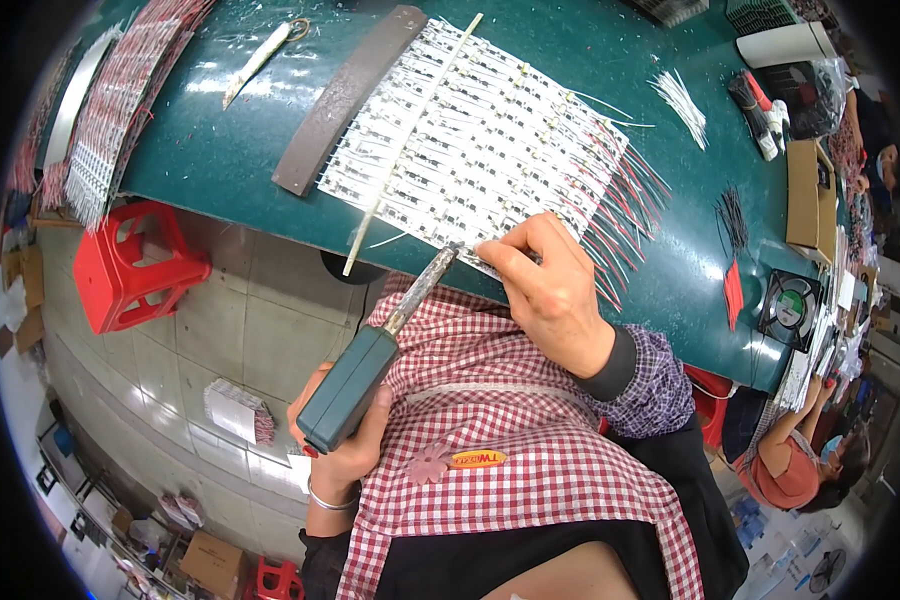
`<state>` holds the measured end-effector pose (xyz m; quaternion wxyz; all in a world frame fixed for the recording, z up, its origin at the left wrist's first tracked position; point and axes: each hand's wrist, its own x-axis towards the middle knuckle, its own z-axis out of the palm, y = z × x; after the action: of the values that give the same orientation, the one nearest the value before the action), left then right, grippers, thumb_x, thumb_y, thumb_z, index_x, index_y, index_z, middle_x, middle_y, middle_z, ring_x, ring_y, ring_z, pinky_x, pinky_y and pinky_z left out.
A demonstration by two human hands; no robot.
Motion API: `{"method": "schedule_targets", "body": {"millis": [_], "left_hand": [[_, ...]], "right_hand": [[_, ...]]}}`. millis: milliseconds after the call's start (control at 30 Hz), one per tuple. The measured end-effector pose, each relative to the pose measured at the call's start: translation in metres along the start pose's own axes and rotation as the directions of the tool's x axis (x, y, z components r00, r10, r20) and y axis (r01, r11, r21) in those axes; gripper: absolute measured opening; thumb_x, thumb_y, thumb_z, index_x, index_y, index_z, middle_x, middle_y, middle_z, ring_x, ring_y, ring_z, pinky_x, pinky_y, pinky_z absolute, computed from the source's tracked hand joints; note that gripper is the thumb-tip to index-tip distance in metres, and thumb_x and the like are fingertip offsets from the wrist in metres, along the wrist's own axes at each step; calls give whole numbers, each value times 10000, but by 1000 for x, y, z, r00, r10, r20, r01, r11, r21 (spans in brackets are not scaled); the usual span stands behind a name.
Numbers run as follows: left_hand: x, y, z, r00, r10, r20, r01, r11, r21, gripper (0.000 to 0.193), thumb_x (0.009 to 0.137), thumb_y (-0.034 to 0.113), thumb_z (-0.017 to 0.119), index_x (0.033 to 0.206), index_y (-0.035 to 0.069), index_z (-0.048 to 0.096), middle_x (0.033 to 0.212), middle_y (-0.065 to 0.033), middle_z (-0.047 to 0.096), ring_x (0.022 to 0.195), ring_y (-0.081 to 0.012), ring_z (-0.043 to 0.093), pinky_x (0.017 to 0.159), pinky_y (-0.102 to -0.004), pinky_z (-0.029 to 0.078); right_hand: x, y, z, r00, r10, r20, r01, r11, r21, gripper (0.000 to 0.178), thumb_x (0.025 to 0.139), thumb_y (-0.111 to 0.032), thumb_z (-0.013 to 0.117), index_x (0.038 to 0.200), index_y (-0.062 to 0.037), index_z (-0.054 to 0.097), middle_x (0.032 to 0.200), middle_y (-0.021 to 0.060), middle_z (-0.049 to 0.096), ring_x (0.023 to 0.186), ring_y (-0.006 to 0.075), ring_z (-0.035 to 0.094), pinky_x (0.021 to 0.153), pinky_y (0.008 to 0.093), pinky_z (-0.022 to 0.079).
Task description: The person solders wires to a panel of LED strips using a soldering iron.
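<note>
My left hand [358, 440] is wrapped round the dark green handle of a soldering iron [348, 385]. The iron's metal barrel slants up and right, and its tip meets the near edge of a white circuit board panel [490, 140]. Just right of that tip, my right hand [553, 295] is closed in a pinch over the same edge; whatever its fingertips hold is too small to make out. Small black parts and white wires cover the panel in rows. Red and white wires [625, 215] trail off its right side. A pale thin stick [415, 140] lies across it.
A brown bar [350, 105] lies along the panel's left side on the green table [220, 150]. White wires [682, 108], black wires [732, 220] and a small fan [790, 308] lie to the right. A red stool [135, 265] stands at left; another person [790, 465] sits at lower right.
</note>
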<state>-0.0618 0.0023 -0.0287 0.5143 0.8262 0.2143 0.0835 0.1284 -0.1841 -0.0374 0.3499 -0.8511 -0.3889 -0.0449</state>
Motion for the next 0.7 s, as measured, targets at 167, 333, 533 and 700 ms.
{"method": "schedule_targets", "body": {"millis": [167,333,533,700], "left_hand": [[-13,-6,-3,990,-139,-28,135,984,-117,201,731,13,748,896,-57,658,815,-128,644,681,-219,641,582,-306,498],[-13,-8,-2,985,-97,-140,55,960,-274,348,793,-54,658,1126,-78,561,894,-124,618,526,-112,516,473,-234,396],[34,27,-17,940,-216,-264,27,818,-575,421,783,-21,673,1179,-64,540,968,-163,637,507,-115,519,426,-225,404],[117,9,-65,980,-195,-26,122,707,-697,270,881,142,630,1024,-82,579,932,-185,635,427,-107,445,378,-214,330]], "right_hand": [[0,1,0,1000,-11,-6,11,1000,2,279,656,93,614,910,-20,643,773,82,510,712,234,536,580,338,461],[0,2,1,1000,-16,-3,16,1000,-8,272,664,84,610,911,-23,643,770,79,510,710,231,533,577,340,459],[0,-1,-2,1000,12,-17,-12,1000,17,241,688,77,623,897,-39,655,764,77,518,712,243,550,592,345,470],[-17,1,-32,989,143,-22,-140,986,93,155,745,73,671,858,-34,677,756,79,550,704,246,582,584,347,471]]}}
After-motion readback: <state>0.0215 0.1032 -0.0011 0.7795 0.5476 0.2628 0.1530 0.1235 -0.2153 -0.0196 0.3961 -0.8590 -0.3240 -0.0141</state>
